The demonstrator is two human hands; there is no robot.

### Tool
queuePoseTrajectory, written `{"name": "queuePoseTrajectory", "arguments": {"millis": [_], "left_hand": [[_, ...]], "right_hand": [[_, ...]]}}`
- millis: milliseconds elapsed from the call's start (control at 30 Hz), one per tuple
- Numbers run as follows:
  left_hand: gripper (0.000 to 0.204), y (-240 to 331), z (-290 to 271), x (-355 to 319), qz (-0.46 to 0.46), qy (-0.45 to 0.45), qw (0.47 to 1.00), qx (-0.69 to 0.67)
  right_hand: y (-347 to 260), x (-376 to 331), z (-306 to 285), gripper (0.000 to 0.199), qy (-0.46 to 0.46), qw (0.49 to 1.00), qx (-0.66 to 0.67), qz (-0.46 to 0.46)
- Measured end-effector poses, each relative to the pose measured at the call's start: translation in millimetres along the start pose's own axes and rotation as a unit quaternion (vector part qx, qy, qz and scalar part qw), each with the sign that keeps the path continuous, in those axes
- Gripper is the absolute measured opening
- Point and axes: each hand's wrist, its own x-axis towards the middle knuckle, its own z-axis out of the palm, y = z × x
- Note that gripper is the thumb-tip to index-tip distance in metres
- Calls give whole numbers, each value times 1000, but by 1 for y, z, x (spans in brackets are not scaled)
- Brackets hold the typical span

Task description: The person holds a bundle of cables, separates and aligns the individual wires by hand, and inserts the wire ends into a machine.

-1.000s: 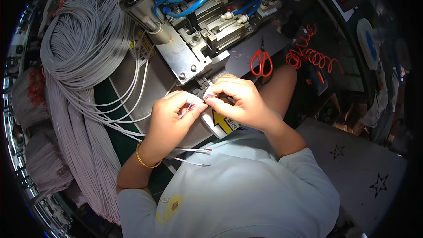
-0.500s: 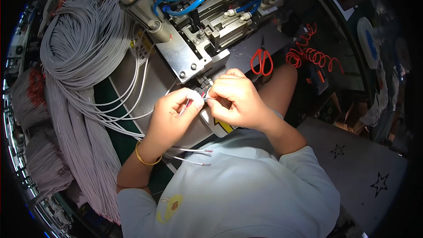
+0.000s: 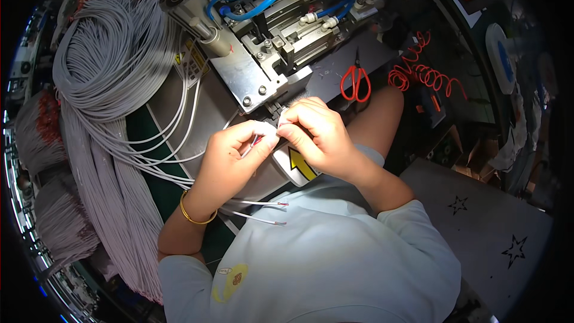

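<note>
My left hand (image 3: 230,155), with a gold bangle on its wrist, is closed in a pinch on a cable end. A bit of the cable's red inner wire (image 3: 257,140) shows between thumb and forefinger. My right hand (image 3: 317,134) is closed too, its thumb and fingertips meeting those of my left. What it pinches is hidden, though it is at the tip of the same cable. Both hands are just in front of a metal pneumatic press (image 3: 242,81). Below my left wrist, two white cables (image 3: 254,203) with stripped ends lie over my shirt.
A big coil of grey cables (image 3: 107,66) and a long hanging bundle (image 3: 113,203) fill the left side. Blue air hoses (image 3: 257,9) cross the press. Red-handled scissors (image 3: 355,84) lie right of it, near a coiled red cord (image 3: 424,75). A star-marked grey board (image 3: 484,215) is at right.
My right fingertips have moved in against my left, covering the wire tip that showed between them. On the press, the upper cylinder part has shifted up and left, showing more of its rod.
</note>
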Motion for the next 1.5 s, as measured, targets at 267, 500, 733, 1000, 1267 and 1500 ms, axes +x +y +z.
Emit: {"name": "queuePoseTrajectory", "arguments": {"millis": [267,500,733,1000,1267,1500], "left_hand": [[10,-1,-1,-4,-79,8,989,-121],[7,-1,1,-4,-38,2,991,-128],[7,-6,-6,-4,-88,-26,982,-166],[8,-4,-1,-5,-27,-18,987,-158],[8,0,-1,-6,-40,-5,997,-64],[9,1,1,-7,-39,11,996,-82]], "right_hand": [[-5,0,-10,8,-29,999,29,15],[-2,3,-3,5,-23,993,97,55],[-7,5,-2,7,-5,998,-39,-55],[-11,5,-2,4,12,976,172,130],[-1,-1,-3,12,-46,999,14,5],[1,1,-10,13,-27,999,21,8]]}}
